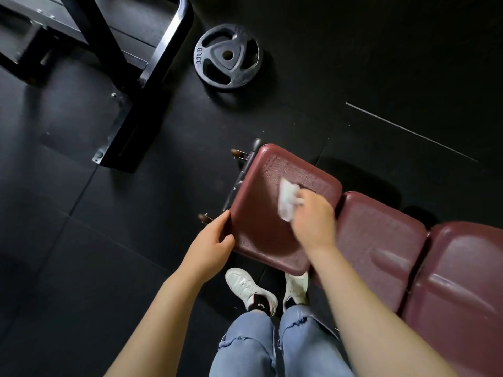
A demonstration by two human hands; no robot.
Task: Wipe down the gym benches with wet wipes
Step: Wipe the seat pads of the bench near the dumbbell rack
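While the end pad (pixel 272 213) of a maroon gym bench (pixel 381 240) is steadied at its near left edge, a white wet wipe (pixel 287 198) is pressed against the pad's upper surface. The wipe is gripped by the right hand (pixel 313 221), whose fingers are curled round it; the hand and wipe are blurred. The pad's edge is clasped by the left hand (pixel 215 240), with the thumb laid on top and the fingers wrapped under the rim. Cracked, worn vinyl is seen on the far part of the pad, just beyond the wipe. Two further maroon pads are ranged to the right, with narrow gaps between them. White sneakers (pixel 247 289) and torn light-blue jeans (pixel 272 346) are seen below the bench edge. On the black rubber floor (pixel 81 240), a weight plate (pixel 228 57) marked 33LB lies flat, well apart from the bench, beside a black steel frame (pixel 141 77).
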